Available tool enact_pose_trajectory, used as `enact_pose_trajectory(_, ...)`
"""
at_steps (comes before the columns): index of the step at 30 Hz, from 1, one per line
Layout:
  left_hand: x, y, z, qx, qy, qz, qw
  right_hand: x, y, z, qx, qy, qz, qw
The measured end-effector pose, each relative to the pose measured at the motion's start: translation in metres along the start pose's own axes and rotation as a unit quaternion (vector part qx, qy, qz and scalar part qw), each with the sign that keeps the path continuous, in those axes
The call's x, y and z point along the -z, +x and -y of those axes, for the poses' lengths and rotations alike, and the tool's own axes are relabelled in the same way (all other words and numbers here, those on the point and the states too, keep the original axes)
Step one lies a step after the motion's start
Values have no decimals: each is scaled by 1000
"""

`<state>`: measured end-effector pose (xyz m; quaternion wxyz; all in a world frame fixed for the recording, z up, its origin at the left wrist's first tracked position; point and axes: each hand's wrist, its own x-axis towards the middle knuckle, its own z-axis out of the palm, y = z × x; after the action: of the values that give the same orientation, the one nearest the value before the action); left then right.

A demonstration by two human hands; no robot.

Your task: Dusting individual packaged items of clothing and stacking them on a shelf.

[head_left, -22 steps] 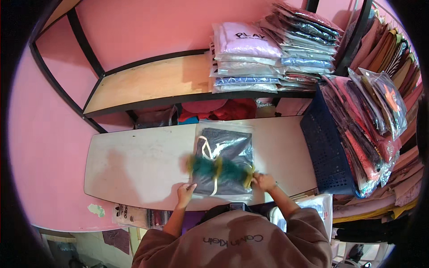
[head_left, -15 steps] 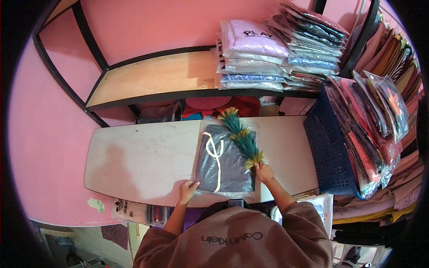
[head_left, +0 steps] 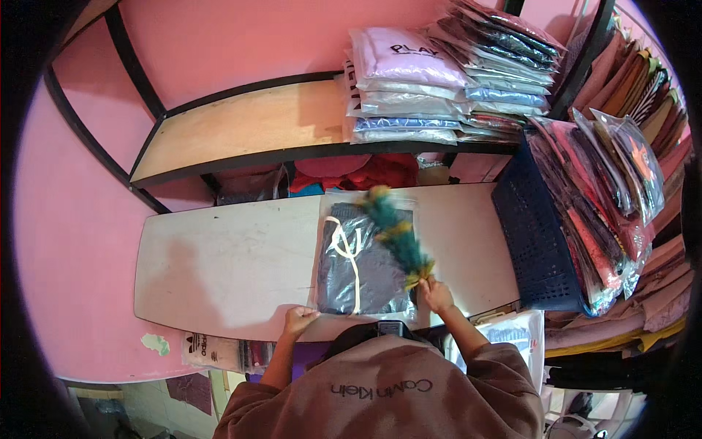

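Clear plastic bag point(head_left: 340, 198), head view: lying flat on the white table point(head_left: 227, 256), right of its middle, near edge toward the person. Contents: one dark folded garment point(head_left: 376, 282) with a pale cord point(head_left: 357, 285) showing through the film. Left hand point(head_left: 298, 320): fingers pinched on the bag's lower left corner. Right hand point(head_left: 438, 295): closed around the near end of a green duster point(head_left: 395, 233) with yellow bands. Duster slants up and left over the bag's right part; blurred, can't tell if it touches the film. Blue perforated basket point(head_left: 534, 241) at the table's right end: packed with bagged garments point(head_left: 585, 197), some standing above the rim. Shelf point(head_left: 241, 121) behind: two piles of clear bags, left pile point(head_left: 409, 95) topped by a lilac garment, right pile point(head_left: 504, 66) darker on top.
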<state>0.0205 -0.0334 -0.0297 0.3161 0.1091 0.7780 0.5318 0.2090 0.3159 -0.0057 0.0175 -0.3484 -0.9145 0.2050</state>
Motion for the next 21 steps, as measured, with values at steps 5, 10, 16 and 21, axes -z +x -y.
enact_pose_trajectory(5, 9, 0, 3, 34, 239, 72, 968, 19, -25, 50, 204, -77, 179, 959)
enact_pose_trajectory(10, 6, 6, -12, 4, 264, 109, 958, 8, 19, 49, 56, -45, 51, 996)
enact_pose_trajectory(16, 18, 18, 30, -2, 205, 152, 967, 15, 2, 43, 21, -19, 106, 994)
enact_pose_trajectory(21, 16, 20, 19, 22, 106, 160, 981, 32, -59, -9, 176, -42, 139, 974)
